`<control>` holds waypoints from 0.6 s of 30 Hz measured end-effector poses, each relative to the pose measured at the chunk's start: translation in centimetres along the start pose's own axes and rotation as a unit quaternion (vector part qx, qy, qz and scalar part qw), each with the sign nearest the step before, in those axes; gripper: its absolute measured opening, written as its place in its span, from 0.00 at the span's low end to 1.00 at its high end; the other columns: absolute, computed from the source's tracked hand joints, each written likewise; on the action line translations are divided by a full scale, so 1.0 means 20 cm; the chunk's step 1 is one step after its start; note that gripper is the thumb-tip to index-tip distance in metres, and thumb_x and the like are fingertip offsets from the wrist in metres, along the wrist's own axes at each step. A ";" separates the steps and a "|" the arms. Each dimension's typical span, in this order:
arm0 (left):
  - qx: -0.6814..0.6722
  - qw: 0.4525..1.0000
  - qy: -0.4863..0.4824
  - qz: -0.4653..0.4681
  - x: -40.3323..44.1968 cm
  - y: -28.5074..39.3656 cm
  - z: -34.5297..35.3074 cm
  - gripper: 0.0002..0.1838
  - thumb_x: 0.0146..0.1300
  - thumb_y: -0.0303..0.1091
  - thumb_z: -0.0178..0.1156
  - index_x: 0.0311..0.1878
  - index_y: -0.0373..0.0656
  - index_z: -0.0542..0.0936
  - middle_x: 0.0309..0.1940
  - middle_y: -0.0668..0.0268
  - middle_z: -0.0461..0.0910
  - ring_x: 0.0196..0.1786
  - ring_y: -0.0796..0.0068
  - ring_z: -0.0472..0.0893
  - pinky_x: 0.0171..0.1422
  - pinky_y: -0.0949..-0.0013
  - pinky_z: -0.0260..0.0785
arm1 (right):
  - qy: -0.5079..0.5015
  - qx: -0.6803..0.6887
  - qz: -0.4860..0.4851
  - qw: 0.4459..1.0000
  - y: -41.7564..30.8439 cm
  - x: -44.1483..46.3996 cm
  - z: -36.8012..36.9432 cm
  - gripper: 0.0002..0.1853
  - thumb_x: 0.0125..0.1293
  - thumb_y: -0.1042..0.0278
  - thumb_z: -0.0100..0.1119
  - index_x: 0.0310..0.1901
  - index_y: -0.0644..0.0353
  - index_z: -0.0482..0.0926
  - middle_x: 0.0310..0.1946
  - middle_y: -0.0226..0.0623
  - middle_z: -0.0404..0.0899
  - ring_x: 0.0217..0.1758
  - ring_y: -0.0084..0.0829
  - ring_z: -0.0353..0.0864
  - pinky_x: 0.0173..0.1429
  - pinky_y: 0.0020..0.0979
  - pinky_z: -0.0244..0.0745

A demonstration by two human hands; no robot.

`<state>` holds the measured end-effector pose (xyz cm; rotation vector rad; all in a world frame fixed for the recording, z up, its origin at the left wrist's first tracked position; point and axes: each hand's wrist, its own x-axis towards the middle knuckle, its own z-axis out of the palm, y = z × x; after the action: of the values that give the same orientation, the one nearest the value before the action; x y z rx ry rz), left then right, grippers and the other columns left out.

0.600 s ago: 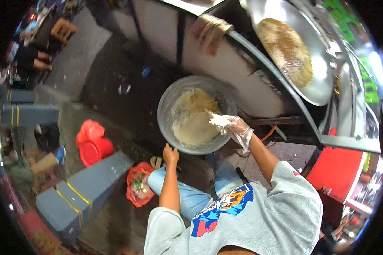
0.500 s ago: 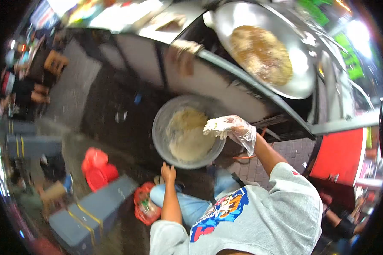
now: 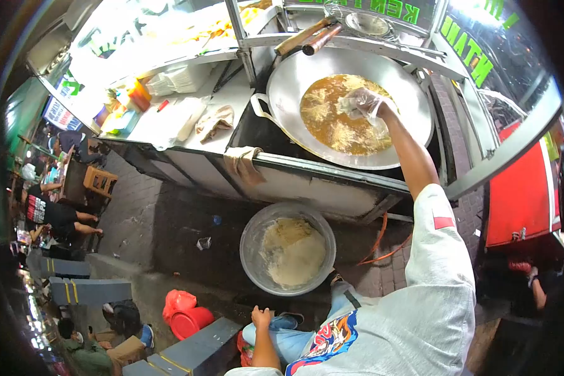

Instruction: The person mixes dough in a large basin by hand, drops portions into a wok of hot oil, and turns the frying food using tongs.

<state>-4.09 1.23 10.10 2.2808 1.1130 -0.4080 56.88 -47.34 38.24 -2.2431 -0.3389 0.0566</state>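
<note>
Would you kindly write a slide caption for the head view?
A gloved right hand over a wok of oil, a tub of pale powder nearby.

Wok [image 3: 286, 94] glossy mtl; tub [image 3: 252, 254] matt plstc

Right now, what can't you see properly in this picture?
In the head view:
- Wide silver metal wok: its bottom, hidden under brown oil.
- Right hand in clear plastic glove: whether it holds anything, too blurred.
- Light grey shirt: its colourful print, cut off by the bottom edge.
</note>
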 end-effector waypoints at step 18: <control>-0.016 0.997 -0.024 0.067 0.00 0.26 -0.01 0.28 0.52 0.31 0.65 0.57 0.33 0.73 0.43 0.51 0.80 0.49 0.54 0.79 0.58 0.59 0.69 | 0.199 -0.238 0.089 0.947 0.27 0.41 -0.13 0.12 0.62 0.64 0.50 0.39 0.61 0.81 0.33 0.55 0.80 0.42 0.49 0.81 0.45 0.43 0.75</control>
<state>-0.07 -1.28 12.04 2.2895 0.9305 -0.3863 66.37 -50.42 36.36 -2.6813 0.0843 -0.4196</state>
